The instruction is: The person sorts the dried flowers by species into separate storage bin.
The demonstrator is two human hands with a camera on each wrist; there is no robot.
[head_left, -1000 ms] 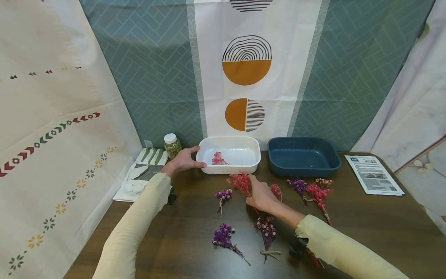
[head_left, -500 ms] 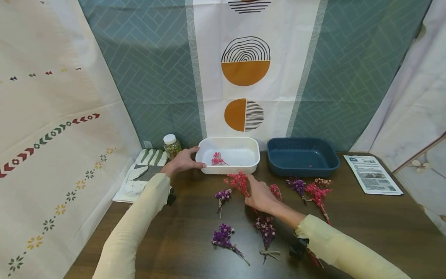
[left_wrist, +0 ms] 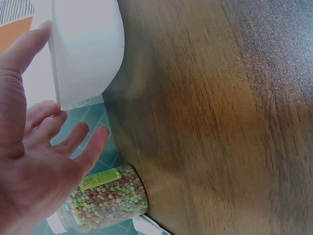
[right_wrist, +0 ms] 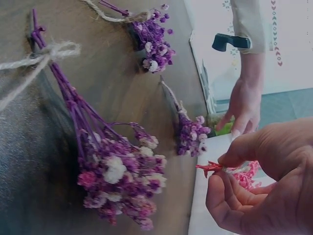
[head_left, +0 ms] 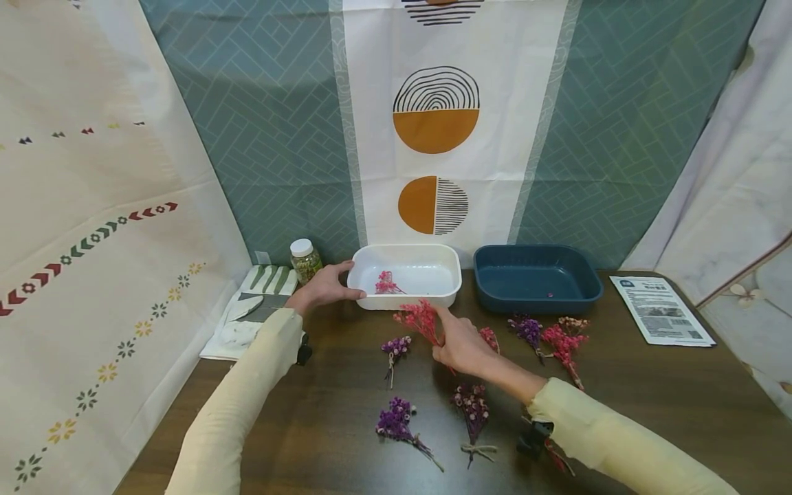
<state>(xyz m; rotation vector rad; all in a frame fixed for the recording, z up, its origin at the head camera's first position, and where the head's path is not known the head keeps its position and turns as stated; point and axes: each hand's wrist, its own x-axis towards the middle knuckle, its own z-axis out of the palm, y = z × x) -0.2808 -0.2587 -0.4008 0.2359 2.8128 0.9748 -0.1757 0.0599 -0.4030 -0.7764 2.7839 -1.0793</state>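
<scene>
My left hand (head_left: 324,283) holds the left end of a white plastic tub (head_left: 408,302), thumb and fingertips at its rim. A small pink-red flower sprig (head_left: 386,283) lies inside the tub. In front of it, my right hand (head_left: 460,344) pinches a bunch of red dried flowers (head_left: 417,320) by the stems, blossoms pointing left toward the tub. The right wrist view shows the red stem ends (right_wrist: 210,167) between thumb and fingers. Close to this hand, another red bunch (head_left: 490,338) is partly hidden behind it, and a small twine-tied purple bunch (head_left: 396,347) lies to the left.
A blue tub (head_left: 538,302) stands right of the white one. Purple bunches (head_left: 399,421) and a red one (head_left: 564,344) lie on the brown table (head_left: 322,426). A jar of coloured pellets (head_left: 306,260), folded gloves (head_left: 247,316) and a printed packet (head_left: 662,313) stand at the sides.
My right hand has shifted slightly left with the red bunch, whose blossoms now sit a little lower and further left. The left hand keeps its place on the tub.
</scene>
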